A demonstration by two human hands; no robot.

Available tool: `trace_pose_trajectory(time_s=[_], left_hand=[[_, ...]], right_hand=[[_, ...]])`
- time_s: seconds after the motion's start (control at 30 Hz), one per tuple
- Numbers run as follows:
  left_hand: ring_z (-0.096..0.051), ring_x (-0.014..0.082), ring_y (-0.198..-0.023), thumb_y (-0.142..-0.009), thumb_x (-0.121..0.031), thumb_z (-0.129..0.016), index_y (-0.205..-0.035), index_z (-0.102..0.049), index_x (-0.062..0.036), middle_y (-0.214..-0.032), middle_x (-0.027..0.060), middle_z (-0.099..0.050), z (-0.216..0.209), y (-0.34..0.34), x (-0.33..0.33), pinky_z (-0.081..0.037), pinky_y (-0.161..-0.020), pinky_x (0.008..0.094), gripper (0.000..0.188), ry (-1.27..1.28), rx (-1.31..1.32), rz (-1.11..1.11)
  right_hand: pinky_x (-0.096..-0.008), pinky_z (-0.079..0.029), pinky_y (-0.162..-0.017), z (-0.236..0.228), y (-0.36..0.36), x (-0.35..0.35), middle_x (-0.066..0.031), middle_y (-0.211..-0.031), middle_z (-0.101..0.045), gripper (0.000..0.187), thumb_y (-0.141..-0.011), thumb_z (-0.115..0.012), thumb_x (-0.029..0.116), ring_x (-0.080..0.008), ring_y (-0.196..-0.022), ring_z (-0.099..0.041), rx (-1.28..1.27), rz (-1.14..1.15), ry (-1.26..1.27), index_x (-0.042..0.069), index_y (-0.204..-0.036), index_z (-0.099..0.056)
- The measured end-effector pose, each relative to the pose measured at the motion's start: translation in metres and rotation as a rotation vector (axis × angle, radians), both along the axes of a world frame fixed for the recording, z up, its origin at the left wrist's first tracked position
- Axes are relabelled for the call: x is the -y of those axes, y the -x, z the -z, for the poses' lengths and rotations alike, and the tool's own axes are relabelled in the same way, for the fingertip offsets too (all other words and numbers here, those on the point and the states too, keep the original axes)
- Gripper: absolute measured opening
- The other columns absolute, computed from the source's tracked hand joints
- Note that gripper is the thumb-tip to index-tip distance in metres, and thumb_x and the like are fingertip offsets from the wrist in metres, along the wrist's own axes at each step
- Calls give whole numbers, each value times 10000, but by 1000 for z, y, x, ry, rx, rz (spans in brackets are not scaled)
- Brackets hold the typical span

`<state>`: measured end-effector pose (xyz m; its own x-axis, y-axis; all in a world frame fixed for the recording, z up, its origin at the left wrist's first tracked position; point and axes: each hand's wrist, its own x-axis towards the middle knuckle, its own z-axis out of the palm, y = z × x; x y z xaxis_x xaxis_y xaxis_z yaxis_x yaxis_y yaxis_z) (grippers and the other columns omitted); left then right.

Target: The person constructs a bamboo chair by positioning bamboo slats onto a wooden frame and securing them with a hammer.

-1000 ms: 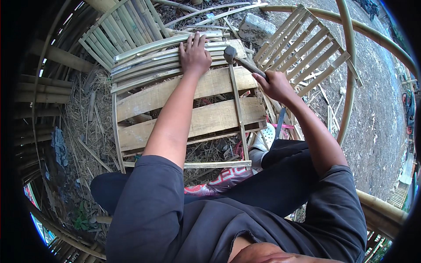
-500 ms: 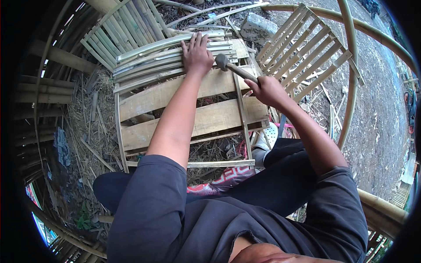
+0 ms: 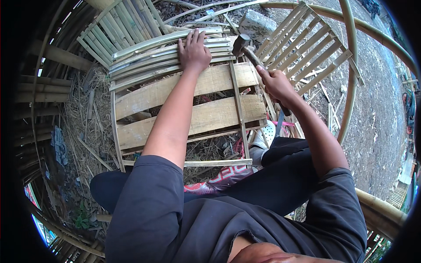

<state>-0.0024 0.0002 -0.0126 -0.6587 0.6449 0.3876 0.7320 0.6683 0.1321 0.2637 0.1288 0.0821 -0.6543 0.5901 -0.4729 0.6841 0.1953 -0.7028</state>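
Observation:
My right hand (image 3: 278, 85) grips the wooden handle of a hammer (image 3: 240, 43). The hammer's dark head hangs by the right ends of several bamboo strips (image 3: 147, 61); whether it touches them I cannot tell. My left hand (image 3: 194, 53) lies flat on those strips with its fingers spread, pressing on the stack. The strips sit across the far part of a slatted bamboo frame (image 3: 239, 105). Under the frame are two wide wooden boards (image 3: 153, 129), partly covered by my left forearm.
A finished-looking slatted bamboo panel (image 3: 302, 48) leans at the right, beside a pale stone block (image 3: 257, 24). Another bamboo panel (image 3: 120, 28) stands at the far left. Curved bamboo poles (image 3: 351, 74) rise on the right. Straw and scraps (image 3: 87, 127) litter the ground.
The hammer has swung right and its head has turned, moving off from beside my left hand. My right hand has shifted right and slightly nearer. My left hand stays on the strips.

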Motion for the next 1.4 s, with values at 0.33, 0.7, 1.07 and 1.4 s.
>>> trace_pose_trajectory(time_s=[0.33,0.7,1.07,1.4], left_hand=[[-334,229,-1513,-931,-232,-502,-1514,-475,-179,-1604,54,-427,3,3,-1,-202,-1242,551,586,-50,-20,18],[-334,228,-1515,-939,-237,-489,-1516,-481,-175,-1618,57,-418,0,0,-4,-181,-1255,538,581,-55,11,12],[-349,234,-1505,-933,-222,-479,-1485,-510,-166,-1579,52,-459,5,3,2,-151,-1265,559,555,-123,48,10],[-375,237,-1483,-914,-198,-508,-1460,-524,-157,-1554,63,-481,3,3,0,-215,-1234,546,548,-126,0,17]], right_hand=[[-309,-307,-378,-3,8,14,26,-545,-435,593,-1043,-518,574,-98,-398,-379,61,36,92,85,-707,-507],[-325,-332,-377,-39,25,6,22,-554,-463,542,-1086,-420,531,-108,-402,-390,-402,240,26,108,-760,-510],[-306,-328,-377,-31,29,25,6,-572,-436,582,-1069,-478,549,-100,-401,-379,-38,53,99,75,-731,-470],[-318,-336,-395,-22,18,28,1,-599,-448,564,-1068,-495,537,-103,-429,-399,20,106,149,78,-741,-467]])
